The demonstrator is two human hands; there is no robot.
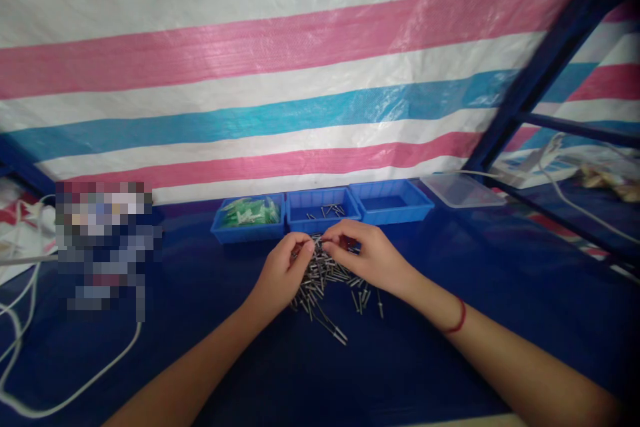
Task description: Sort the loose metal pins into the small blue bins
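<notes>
A loose pile of blind rivets (325,272), silvery with long thin stems, lies on the dark blue table. My left hand (283,273) is over the left side of the pile, thumb and fingertips pinched together. Opposite it, my right hand (370,253) also has its fingertips drawn into a pinch, close to the left fingertips. Silvery metal shows between the two hands, but I cannot tell whether it is held or lies in the pile behind. Just beyond the hands, several rivets lie in the middle blue bin (295,219).
The left blue bin (223,233) holds green-and-clear packets (250,211). A third blue bin (400,215) and a translucent lid (463,189) are on the right. White cables (75,407) lie at left. A striped sheet (280,67) hangs behind, beside a dark blue frame (530,80).
</notes>
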